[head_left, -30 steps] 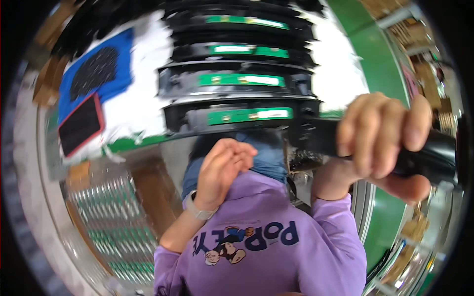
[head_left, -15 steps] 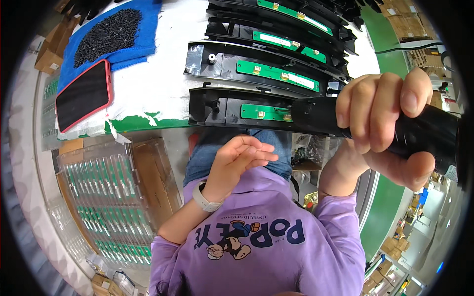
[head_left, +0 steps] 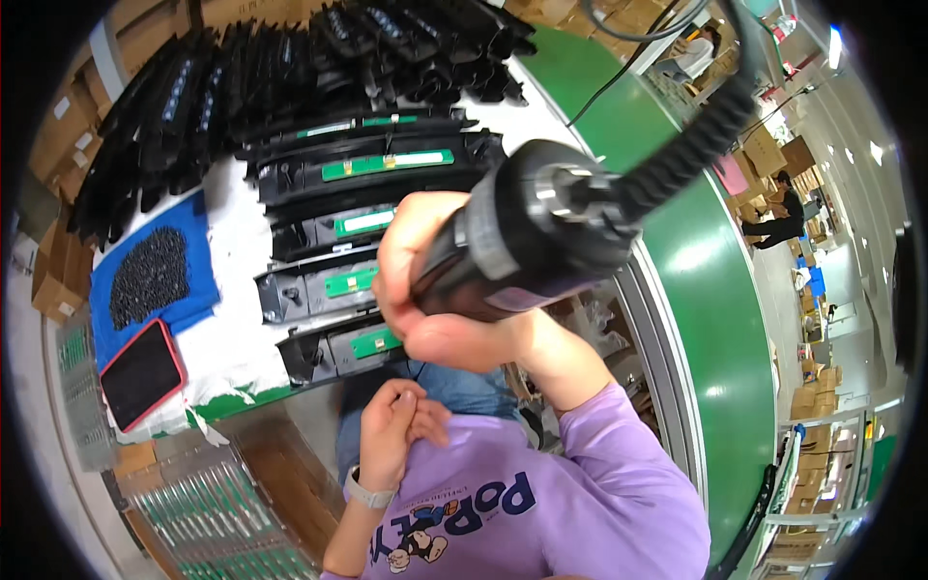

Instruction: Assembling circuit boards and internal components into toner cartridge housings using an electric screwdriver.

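Your right hand [head_left: 449, 341] closes tightly around a thick black handheld tool [head_left: 522, 232], its cord [head_left: 688, 145] rising to the upper right; the tip is hidden, and whether it touches the black housings [head_left: 300, 290] with green boards [head_left: 348, 281] just beyond your grip cannot be told. Your left hand [head_left: 391, 430], half open and visibly empty, hovers near your lap. Up and left of it, white sheeting [head_left: 217, 358] carries a blue cloth [head_left: 193, 227] and a red-cased phone [head_left: 143, 375]. Right of your right hand, a green surface [head_left: 725, 387] borders stacked cartons [head_left: 817, 396].
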